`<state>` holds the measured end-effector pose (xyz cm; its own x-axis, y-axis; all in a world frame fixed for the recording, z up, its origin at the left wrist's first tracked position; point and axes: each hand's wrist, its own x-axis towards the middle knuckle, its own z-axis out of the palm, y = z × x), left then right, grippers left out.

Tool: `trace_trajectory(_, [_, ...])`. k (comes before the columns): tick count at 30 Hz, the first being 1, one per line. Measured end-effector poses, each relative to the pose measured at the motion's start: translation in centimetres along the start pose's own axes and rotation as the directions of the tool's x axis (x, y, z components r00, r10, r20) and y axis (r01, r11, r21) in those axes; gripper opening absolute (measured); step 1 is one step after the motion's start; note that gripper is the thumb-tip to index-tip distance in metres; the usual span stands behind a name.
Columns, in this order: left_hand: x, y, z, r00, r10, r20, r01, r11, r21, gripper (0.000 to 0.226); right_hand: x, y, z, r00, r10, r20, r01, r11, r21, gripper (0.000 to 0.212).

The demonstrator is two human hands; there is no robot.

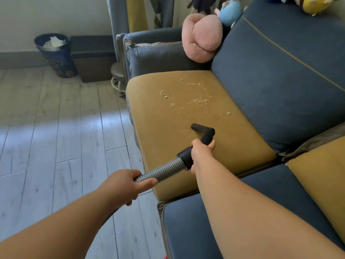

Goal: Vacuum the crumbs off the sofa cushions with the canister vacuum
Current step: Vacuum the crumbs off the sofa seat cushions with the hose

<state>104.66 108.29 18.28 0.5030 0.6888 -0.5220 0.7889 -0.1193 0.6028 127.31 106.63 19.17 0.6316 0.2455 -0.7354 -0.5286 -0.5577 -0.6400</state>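
Mustard cushion (158, 139) w/ crumbs (199, 100) (wood floor (65, 137) beside): R grip (202, 152) holds handle (205, 130), L grip (127, 184) holds hose (164, 170).

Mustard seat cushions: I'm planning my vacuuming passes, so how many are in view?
2. One mustard cushion lies under the nozzle and carries the crumbs; the second cushion shows at the right edge, partly cut off. More may lie out of frame.
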Motion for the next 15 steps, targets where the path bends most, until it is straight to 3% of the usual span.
trace_trajectory(8, [1.1, 1.0, 0.3, 0.999, -0.034, -0.015, 0.033, 0.996, -0.078, 0.061, 1.0, -2.9, 0.5, 0.997, -0.011, 0.071, 0.018, 0.995, -0.095, 0.080])
trace_trajectory(15, [0.1, 0.5, -1.4, 0.996, -0.085, -0.033, 0.079, 0.984, -0.160, 0.052, -0.1, -3.8, 3.0, 0.984, 0.008, 0.177, 0.015, 0.992, -0.129, 0.080])
